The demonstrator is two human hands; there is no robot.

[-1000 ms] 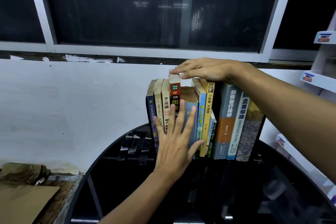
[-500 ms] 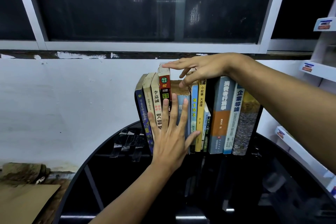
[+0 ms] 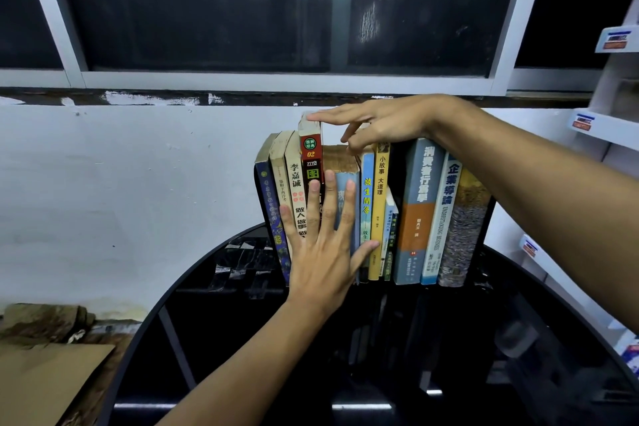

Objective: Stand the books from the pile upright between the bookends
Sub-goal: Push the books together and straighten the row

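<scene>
- Black round table [image 3: 221, 322]: set against the white wall [image 3: 138, 183]; bears the row at its back edge.
- Row of books [image 3: 418, 204]: upright, spines outward, between left bookend [image 3: 258, 190] and right bookend [image 3: 489, 218].
- Left hand [image 3: 318, 252]: released, fingers straight and spread, flat against the spines in the row's left part.
- Right hand [image 3: 387, 124]: above the book tops, grasping nothing; forefinger touches the top of the red-spined book.
- Red-spined book [image 3: 311, 156]: fourth from the left, upright, top higher than its neighbours'.
</scene>
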